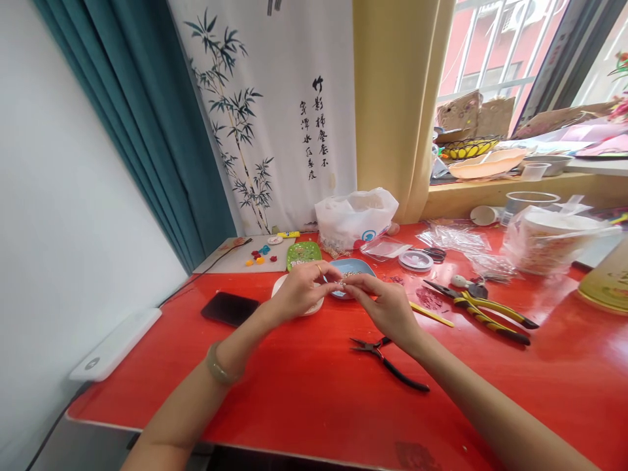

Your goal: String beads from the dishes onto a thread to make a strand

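My left hand point(299, 291): fingers pressed together, pinching one end of a small beaded strand point(343, 280); a pale bangle point(220, 366) is on the wrist.
Beaded strand: held between both hands, just above the blue dish point(360, 267).
My right hand point(387, 304): fingers pinched shut on the strand's other end.
Hard to make out: the beads are too small to tell apart; a white plate point(277, 286) lies mostly hidden under my left hand.
Desk point(294, 399): red, glossy; black phone point(229, 308) at left, black pliers point(387, 360) by my right wrist, yellow-handled pliers point(490, 315) further right.
Room: teal curtain point(147, 131), bamboo hanging point(275, 98), window point(495, 46).
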`<action>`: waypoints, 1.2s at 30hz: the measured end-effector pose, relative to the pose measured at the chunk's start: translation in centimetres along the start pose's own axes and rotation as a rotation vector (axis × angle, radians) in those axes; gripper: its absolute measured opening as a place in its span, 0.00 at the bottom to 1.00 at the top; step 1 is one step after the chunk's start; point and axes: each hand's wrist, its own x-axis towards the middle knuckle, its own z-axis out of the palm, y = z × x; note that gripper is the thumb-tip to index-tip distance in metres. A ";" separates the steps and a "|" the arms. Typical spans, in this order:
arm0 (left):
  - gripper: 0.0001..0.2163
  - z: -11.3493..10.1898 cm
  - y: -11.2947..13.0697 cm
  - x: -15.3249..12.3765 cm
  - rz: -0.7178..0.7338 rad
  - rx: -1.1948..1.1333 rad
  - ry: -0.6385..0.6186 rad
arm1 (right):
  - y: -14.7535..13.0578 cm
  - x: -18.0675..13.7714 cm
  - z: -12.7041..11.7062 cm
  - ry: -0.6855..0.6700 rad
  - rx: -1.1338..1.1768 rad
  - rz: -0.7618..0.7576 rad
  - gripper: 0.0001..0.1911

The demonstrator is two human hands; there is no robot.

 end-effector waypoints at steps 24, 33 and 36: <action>0.34 3.9 -3.9 -0.3 -0.436 -1.101 -0.160 | 1.6 1.1 -0.1 -0.135 0.321 0.387 0.17; 0.13 4.0 -2.7 -0.3 -0.535 -1.063 -0.323 | 1.1 1.2 -0.6 -0.011 0.495 0.414 0.13; 0.10 4.0 -2.6 -0.4 -0.545 -1.058 -0.287 | 1.4 1.3 -0.7 0.052 0.501 0.407 0.12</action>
